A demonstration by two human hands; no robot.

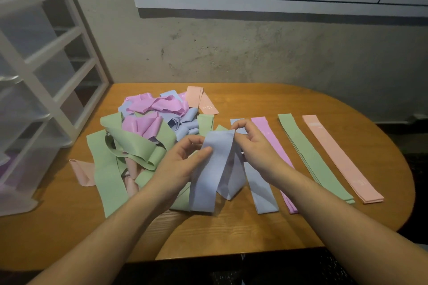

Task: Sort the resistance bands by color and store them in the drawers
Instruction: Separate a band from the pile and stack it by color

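Blue band [215, 169] held above table centre, just right of the mixed pile [143, 136] at 9 o'clock. Left hand [183, 159] pinches its left edge, right hand [252, 143] pinches the top fold. Thin, limp, light, likely stretchy; best gripped by the ends to flatten onto the blue strip [261, 187] at 3 o'clock.

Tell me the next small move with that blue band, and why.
Probably lay the blue band, gripped by the left hand and right hand, flat onto the blue stack just to its right. Sorted rows of pink, green and peach already lie there, one color each.
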